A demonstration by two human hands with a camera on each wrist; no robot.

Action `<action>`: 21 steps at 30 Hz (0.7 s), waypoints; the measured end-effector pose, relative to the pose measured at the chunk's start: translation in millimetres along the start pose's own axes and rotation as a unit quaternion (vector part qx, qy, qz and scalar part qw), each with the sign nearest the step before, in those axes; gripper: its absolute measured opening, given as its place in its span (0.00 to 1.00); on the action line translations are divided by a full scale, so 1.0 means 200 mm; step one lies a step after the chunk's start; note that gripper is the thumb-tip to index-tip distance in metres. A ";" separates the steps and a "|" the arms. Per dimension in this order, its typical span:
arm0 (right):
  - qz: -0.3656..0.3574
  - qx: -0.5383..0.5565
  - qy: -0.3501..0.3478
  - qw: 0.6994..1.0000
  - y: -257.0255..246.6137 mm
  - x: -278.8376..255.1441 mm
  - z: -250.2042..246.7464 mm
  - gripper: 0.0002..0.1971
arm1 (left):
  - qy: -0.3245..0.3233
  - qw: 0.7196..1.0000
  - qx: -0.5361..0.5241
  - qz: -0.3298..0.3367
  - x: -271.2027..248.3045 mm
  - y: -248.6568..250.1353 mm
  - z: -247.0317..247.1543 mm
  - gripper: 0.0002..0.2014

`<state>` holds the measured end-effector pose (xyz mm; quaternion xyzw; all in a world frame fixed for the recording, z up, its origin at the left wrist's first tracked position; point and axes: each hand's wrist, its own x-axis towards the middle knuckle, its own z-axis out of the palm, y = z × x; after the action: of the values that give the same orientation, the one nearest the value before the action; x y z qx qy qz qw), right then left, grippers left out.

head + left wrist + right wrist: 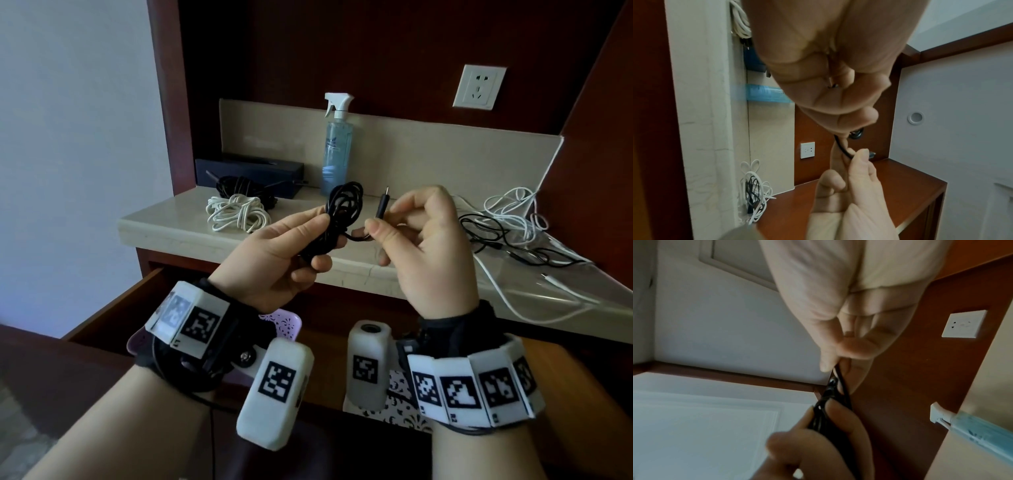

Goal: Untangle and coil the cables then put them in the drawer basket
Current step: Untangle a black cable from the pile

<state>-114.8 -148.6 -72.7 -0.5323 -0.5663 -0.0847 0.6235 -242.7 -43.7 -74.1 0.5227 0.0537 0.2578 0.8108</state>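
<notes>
My left hand (pixel 301 240) grips a coiled black cable (pixel 339 212) in front of the counter. Thumb and fingers of my right hand (pixel 387 222) pinch that cable's free end, and its plug (pixel 383 205) points up. In the left wrist view the black cable (pixel 842 148) runs from my curled left fingers (pixel 830 100) to the right hand's pinch. The right wrist view has the cable (pixel 840 386) between both hands. A coiled white cable (pixel 236 212) and a coiled black one (pixel 239 186) lie on the counter's left. A tangle of white and black cables (pixel 510 226) lies at the right. The purple basket (pixel 284 322) sits in the open drawer, mostly hidden by my wrists.
A blue spray bottle (pixel 337 147) and a dark box (pixel 250 169) stand at the back of the stone counter (pixel 164 222). A wall socket (pixel 479 86) sits on the wooden back panel. The open drawer's wooden side (pixel 113 308) juts out below the counter.
</notes>
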 end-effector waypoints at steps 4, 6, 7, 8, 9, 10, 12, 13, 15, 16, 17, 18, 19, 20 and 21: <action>-0.028 -0.023 0.006 0.999 0.00 -0.02 0.00 0.11 | -0.006 0.999 0.025 -0.020 0.00 0.01 0.00 0.13; -0.029 -0.025 0.007 0.999 0.00 -0.03 0.00 0.13 | -0.003 0.999 0.020 -0.027 0.01 0.02 0.00 0.14; -0.033 -0.033 0.008 0.999 0.01 -0.04 0.00 0.12 | -0.003 0.999 0.017 -0.033 0.01 0.02 0.01 0.14; -0.041 -0.048 0.009 0.998 0.01 -0.04 0.00 0.10 | -0.004 0.999 0.015 -0.039 0.01 0.02 0.01 0.14; -0.048 -0.064 0.010 0.997 0.01 -0.04 0.00 0.08 | -0.004 0.999 0.013 -0.043 0.01 0.02 0.02 0.15; -0.055 -0.081 0.012 0.995 0.02 -0.04 0.01 0.08 | -0.003 0.999 0.010 -0.045 0.01 0.02 0.02 0.15; -0.070 -0.111 0.014 0.991 0.02 -0.04 0.01 0.10 | 0.001 0.999 0.004 -0.043 0.01 0.01 0.03 0.15; -0.071 -0.118 0.014 0.990 0.02 -0.04 0.01 0.10 | 0.004 0.999 0.003 -0.041 0.01 0.01 0.04 0.15; -0.066 -0.120 0.023 0.990 0.02 -0.04 0.01 0.08 | 0.010 0.999 0.010 -0.033 0.01 0.01 0.04 0.17; -0.058 -0.114 0.030 0.991 0.02 -0.04 0.01 0.07 | 0.013 0.999 0.017 -0.028 0.01 0.01 0.04 0.17; -0.049 -0.106 0.037 0.992 0.01 -0.04 0.02 0.05 | 0.014 0.999 0.023 -0.023 0.01 0.01 0.04 0.18; -0.040 -0.094 0.045 0.994 0.00 -0.05 0.02 0.04 | 0.013 0.999 0.028 -0.017 0.01 0.01 0.04 0.18; -0.030 -0.072 0.054 0.995 0.00 -0.05 0.03 0.03 | 0.009 0.999 0.032 -0.012 0.00 0.02 0.04 0.17; -0.020 -0.041 0.062 0.997 -0.01 -0.05 0.03 0.03 | 0.005 0.999 0.037 -0.007 0.00 0.02 0.04 0.17; -0.013 -0.014 0.065 0.998 -0.01 -0.05 0.03 0.03 | 0.003 0.999 0.043 -0.003 -0.01 0.03 0.05 0.17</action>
<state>-124.1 -150.6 -80.8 -0.5273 -0.5300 -0.1352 0.6502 -242.3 -50.1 -65.4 0.5560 0.0686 0.2544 0.7883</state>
